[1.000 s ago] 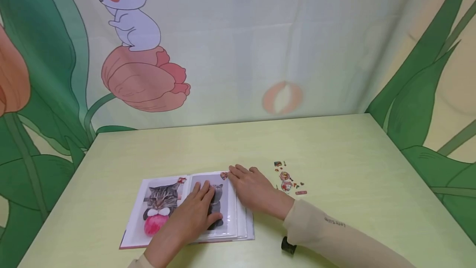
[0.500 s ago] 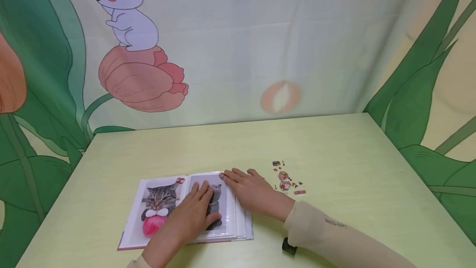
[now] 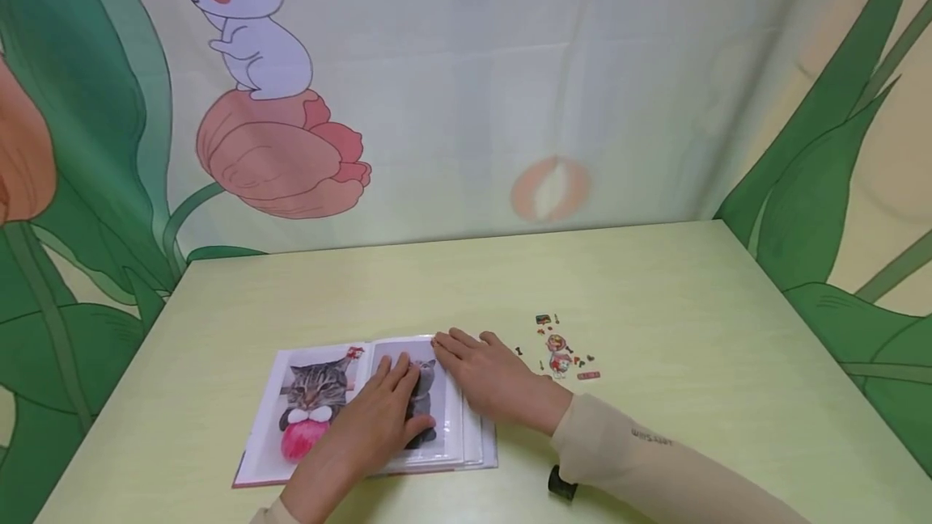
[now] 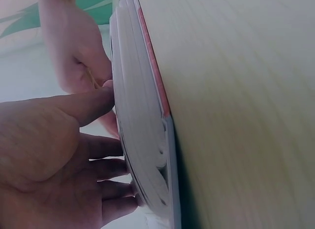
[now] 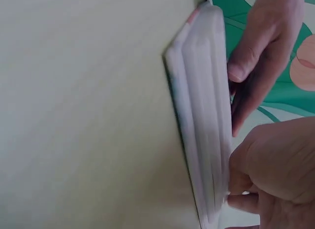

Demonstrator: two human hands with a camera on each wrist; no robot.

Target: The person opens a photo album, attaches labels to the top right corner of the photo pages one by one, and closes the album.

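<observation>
A photo album lies open on the table. Its left page has a tabby cat photo with a red bow sticker at the top corner. My left hand rests with fingers spread on the right page, partly covering a grey cat photo. My right hand presses its fingertips on that page's upper right corner, largely hiding a small sticker there. In the left wrist view, the left fingertips touch the top of the album's page stack. The right wrist view has my right hand at the page edge.
Several small colourful stickers lie on the table right of my right hand. A small black object is at the right sleeve's underside. Behind the table hangs a printed curtain with a rabbit and flowers.
My right hand has shifted slightly left, so its fingertips now cover most of the corner sticker. The left hand has stayed on the page.
</observation>
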